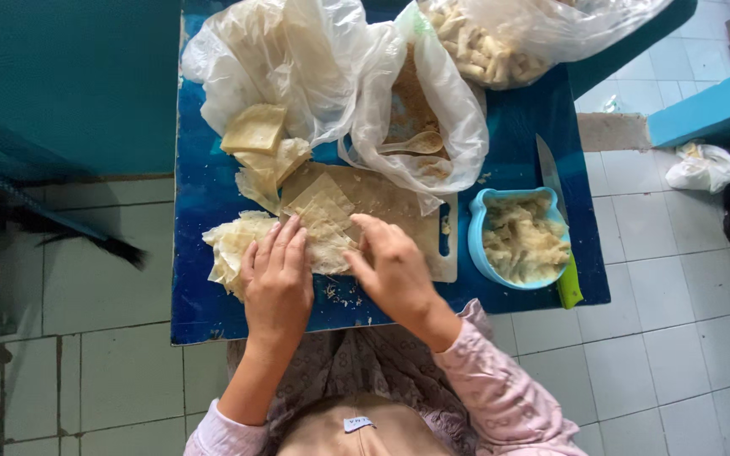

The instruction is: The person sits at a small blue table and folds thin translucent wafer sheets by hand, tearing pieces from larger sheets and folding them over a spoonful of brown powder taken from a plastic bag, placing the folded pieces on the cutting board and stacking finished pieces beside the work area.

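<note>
Item: thin pale wrapper sheet, lying on a wooden cutting board on a blue desk, directly ahead of both hands and touching their fingertips.

Left hand: lying flat, fingers extended and together, pressing down on the near left edge of the wrapper sheet; not clenching anything.

Right hand: fingers curling over the near right edge of the sheet, pinching or folding it; exact grip hiding under the fingers. The sheet is sitting between the two hands and slightly beyond them.

Adjoining: a loose pile of crumpled wrappers lying just left of the left hand, partly under it. A stack of square wrappers is spilling from a clear plastic bag at the far left of the desk.

Also present: a second plastic bag holding brown crumbs and a spoon; a third bag of pale cut sticks; a light blue bowl of shredded filling right of the board; a knife with a green handle beside the bowl.
</note>
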A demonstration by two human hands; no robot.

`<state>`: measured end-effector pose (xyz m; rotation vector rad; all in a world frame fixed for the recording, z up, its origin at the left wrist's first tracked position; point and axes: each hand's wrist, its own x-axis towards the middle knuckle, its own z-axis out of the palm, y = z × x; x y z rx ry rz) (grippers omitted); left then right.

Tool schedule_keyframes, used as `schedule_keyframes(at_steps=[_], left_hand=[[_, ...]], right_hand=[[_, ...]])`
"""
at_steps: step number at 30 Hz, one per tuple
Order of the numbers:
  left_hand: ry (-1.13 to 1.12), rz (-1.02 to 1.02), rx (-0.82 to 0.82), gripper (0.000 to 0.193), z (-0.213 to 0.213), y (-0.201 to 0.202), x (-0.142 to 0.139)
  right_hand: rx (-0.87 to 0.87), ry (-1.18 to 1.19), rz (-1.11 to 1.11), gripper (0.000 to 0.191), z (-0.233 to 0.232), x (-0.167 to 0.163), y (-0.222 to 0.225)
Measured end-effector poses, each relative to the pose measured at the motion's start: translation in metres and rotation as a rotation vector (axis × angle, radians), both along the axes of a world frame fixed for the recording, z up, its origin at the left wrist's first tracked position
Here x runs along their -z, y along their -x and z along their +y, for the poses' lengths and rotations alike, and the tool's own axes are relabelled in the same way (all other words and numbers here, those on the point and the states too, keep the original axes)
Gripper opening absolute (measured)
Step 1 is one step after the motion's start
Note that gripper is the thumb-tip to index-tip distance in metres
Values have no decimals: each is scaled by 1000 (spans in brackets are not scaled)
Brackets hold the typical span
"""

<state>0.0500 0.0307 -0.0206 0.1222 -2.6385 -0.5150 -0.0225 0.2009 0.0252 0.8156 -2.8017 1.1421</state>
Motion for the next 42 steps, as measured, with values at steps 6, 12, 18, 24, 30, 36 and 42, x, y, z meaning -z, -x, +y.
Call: schedule_keyframes(at_steps=[6, 12, 18, 24, 30, 36, 42], left_hand=[[-66, 2, 28, 30, -2, 1, -9], [-96, -80, 88, 33, -11, 3, -24], [-23, -70, 66, 30, -9, 6, -25], [97, -20, 55, 32, -8, 1, -16], [88, -6, 66, 36, -9, -1, -12], [16, 28, 78, 38, -10, 0, -13], [-129, 149, 73, 38, -8, -3, -9]], right_hand=[[118, 170, -73, 55, -13, 13, -12], [154, 339, -244, 53, -12, 13, -15], [219, 205, -159, 51, 19, 11, -12], [356, -311, 238, 55, 64, -10, -7], [242, -426, 402, 55, 51, -24, 19], [234, -508, 279, 46, 43, -20, 57], [38, -76, 256, 59, 7, 16, 142]])
